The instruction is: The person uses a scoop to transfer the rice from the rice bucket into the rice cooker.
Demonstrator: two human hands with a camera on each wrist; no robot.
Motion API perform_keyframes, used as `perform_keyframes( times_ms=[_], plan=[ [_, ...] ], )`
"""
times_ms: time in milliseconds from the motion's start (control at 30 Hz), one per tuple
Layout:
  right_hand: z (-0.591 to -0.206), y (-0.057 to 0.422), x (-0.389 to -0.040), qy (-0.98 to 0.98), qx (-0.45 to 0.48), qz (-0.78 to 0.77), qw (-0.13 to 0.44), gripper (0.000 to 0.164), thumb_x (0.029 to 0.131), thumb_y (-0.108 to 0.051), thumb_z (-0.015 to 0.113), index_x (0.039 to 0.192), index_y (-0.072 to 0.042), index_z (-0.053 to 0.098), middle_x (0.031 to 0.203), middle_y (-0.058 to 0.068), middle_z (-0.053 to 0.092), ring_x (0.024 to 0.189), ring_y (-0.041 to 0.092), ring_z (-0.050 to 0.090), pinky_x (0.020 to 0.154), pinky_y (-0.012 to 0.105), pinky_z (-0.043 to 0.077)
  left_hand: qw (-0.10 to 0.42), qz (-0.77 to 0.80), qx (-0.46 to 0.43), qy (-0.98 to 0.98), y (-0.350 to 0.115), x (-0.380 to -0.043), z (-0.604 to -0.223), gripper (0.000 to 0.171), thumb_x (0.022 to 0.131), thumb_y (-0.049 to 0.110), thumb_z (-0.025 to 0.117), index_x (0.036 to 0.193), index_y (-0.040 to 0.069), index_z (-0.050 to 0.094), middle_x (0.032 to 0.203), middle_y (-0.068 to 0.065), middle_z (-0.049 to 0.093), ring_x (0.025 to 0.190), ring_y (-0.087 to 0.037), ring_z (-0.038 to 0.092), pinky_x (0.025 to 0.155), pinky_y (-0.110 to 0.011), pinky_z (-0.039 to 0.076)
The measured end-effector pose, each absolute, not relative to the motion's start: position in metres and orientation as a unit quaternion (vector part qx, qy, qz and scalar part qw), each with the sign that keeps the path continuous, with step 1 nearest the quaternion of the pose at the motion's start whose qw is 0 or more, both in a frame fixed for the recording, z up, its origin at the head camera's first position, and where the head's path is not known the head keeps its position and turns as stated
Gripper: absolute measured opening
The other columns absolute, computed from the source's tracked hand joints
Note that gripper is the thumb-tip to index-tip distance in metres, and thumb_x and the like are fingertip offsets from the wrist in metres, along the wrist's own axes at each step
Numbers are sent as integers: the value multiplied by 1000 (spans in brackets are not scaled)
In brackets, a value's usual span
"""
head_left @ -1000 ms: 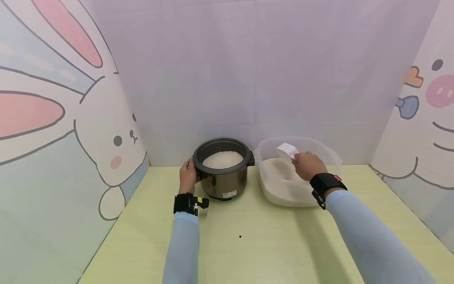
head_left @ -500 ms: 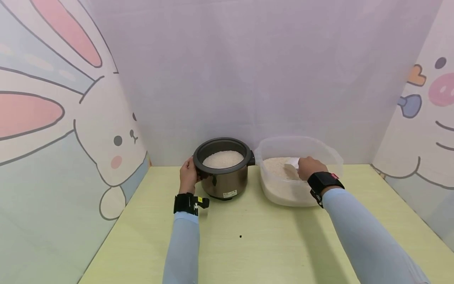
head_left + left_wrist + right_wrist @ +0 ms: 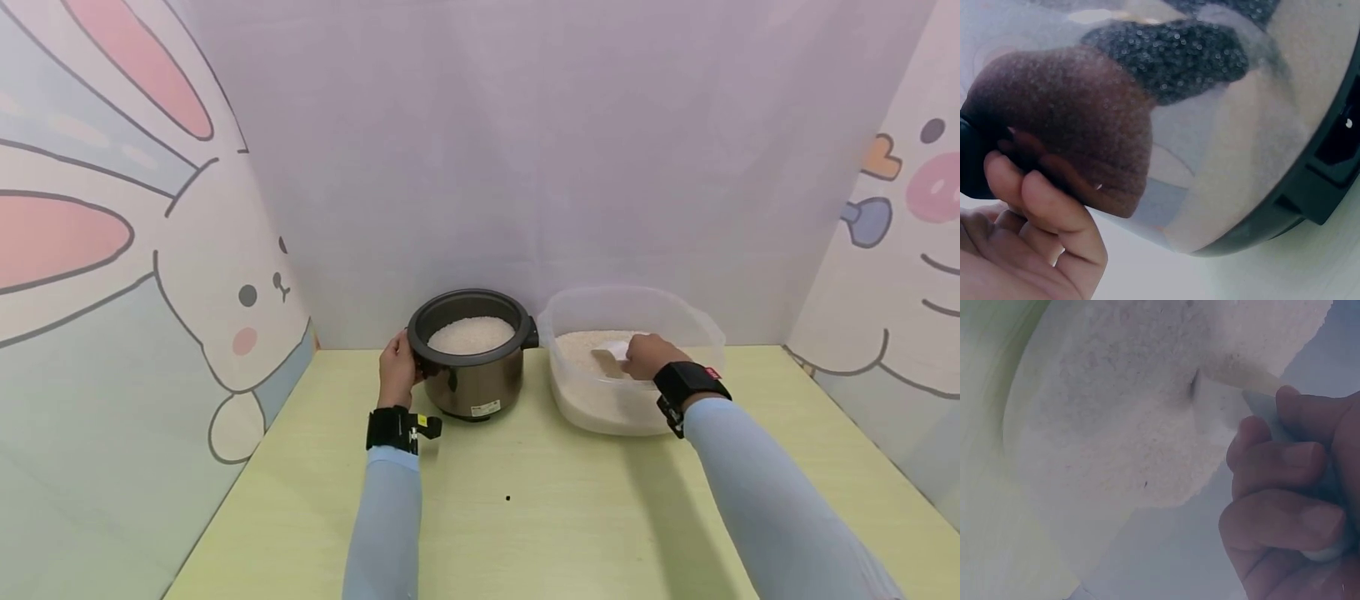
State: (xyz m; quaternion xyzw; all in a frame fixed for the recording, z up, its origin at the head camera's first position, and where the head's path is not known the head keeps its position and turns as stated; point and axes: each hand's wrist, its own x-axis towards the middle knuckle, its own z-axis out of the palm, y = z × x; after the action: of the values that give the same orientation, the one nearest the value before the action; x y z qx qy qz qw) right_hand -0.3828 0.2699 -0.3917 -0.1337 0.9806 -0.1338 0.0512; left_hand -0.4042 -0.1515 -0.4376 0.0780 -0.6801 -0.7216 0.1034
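In the head view a dark brown rice cooker (image 3: 474, 385) stands lidless near the back wall, with white rice (image 3: 471, 335) inside its pot. My left hand (image 3: 396, 371) grips its left side handle; the left wrist view shows fingers (image 3: 1054, 206) curled at the black handle (image 3: 972, 159). To the right of the cooker, a translucent plastic tub (image 3: 611, 419) holds more rice (image 3: 579, 348). My right hand (image 3: 651, 357) reaches over its near rim and holds a white scoop (image 3: 615, 348) by the handle. The scoop's cup (image 3: 1216, 412) is partly sunk in the rice.
Everything stands on a pale yellow-green table (image 3: 555, 517) against a lilac back wall (image 3: 495, 167). Cartoon-printed panels (image 3: 247, 350) rise at both sides. A small black speck (image 3: 507, 498) lies on the table in front of the cooker.
From above the rice, my right hand has lowered the scoop into the tub; in the last half second scoop and hand shifted slightly left. My left hand stays at the cooker.
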Motion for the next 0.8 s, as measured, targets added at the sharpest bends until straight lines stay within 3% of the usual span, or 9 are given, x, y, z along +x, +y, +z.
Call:
perform_keyframes(
  times_ms=[133, 567, 800],
  plan=[
    [-388, 267, -379, 974, -162, -151, 53, 54, 102, -11, 59, 55, -19, 36, 55, -7, 22, 51, 9, 20, 56, 28, 27, 105, -723, 78, -678, -152, -406, -439, 54, 107, 53, 47, 145, 17, 57, 104, -7, 57, 69, -13, 56, 63, -24, 52],
    [-382, 268, -377, 955, -194, -202, 95, 54, 105, -17, 59, 55, -21, 38, 54, -8, 25, 50, 8, 21, 56, 28, 29, 99, -725, 78, -677, -153, -405, -437, 54, 107, 52, 46, 146, 17, 56, 109, -9, 58, 72, -14, 58, 65, -25, 53],
    [-377, 267, -375, 948, -203, -223, 103, 46, 105, -17, 56, 59, -9, 58, 52, -8, 30, 48, 8, 23, 55, 29, 28, 100, -725, 80, -677, -153, -406, -438, 54, 106, 53, 48, 145, 17, 57, 105, -7, 57, 70, -13, 57, 64, -24, 53]
  ],
)
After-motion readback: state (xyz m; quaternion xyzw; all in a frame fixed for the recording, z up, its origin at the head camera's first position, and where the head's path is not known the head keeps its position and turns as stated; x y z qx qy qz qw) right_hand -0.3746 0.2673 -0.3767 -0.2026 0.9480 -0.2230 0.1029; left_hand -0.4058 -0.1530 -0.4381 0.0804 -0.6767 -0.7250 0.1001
